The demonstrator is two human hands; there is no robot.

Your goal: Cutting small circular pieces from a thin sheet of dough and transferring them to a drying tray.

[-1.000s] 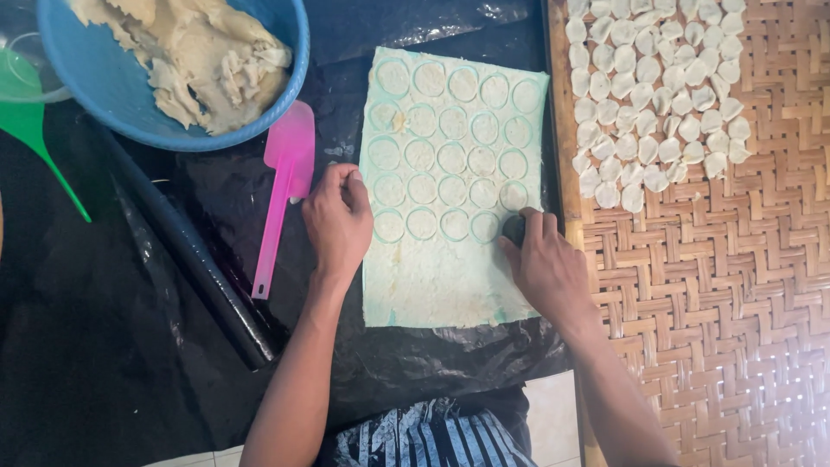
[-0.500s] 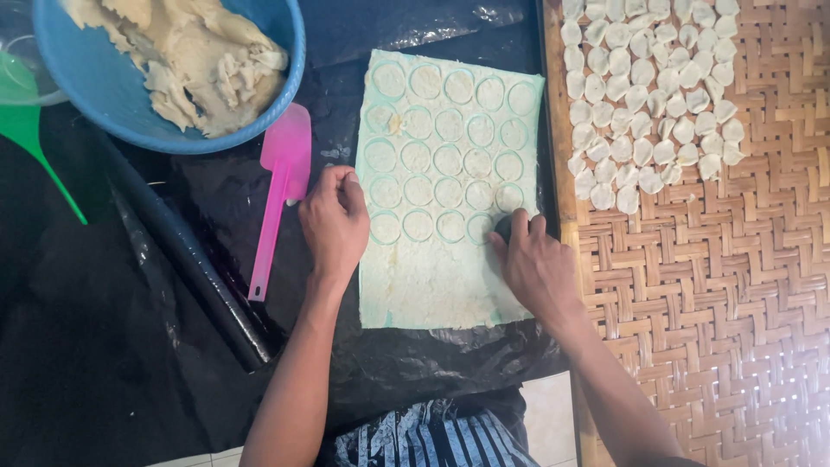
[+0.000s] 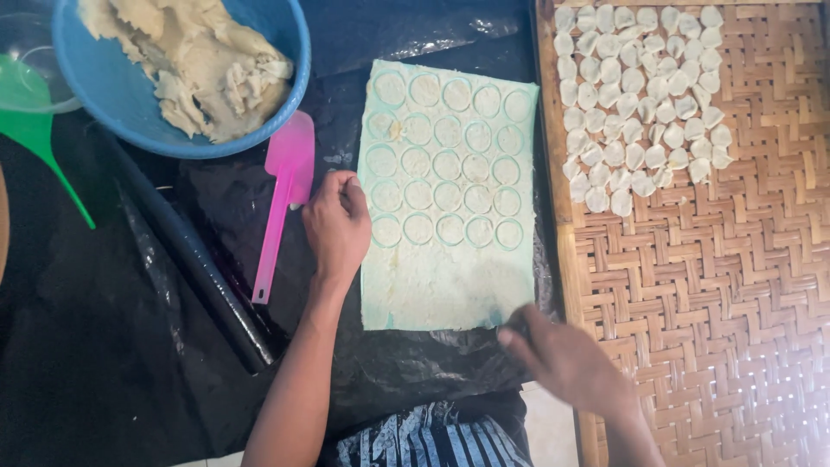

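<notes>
A pale rolled dough sheet (image 3: 432, 285) lies on black plastic, stamped with rows of round cuts (image 3: 445, 164). My left hand (image 3: 337, 227) rests at the sheet's left edge with its fingers curled, and I see nothing in it. My right hand (image 3: 562, 359) is blurred at the sheet's lower right corner. Its fingers are closed around a small dark object that looks like a round cutter (image 3: 516, 325). The bottom strip of the sheet is uncut.
A blue bowl (image 3: 112, 104) of torn dough stands at the top left, beside a green funnel (image 3: 30, 117). A pink spatula (image 3: 281, 199) and a black rolling pin (image 3: 190, 259) lie left of the sheet. A woven bamboo tray (image 3: 718, 303) on the right holds several cut dough rounds (image 3: 644, 104).
My right hand has drawn back from the lowest row of circles to the sheet's lower right corner. My left hand has stayed at the left edge.
</notes>
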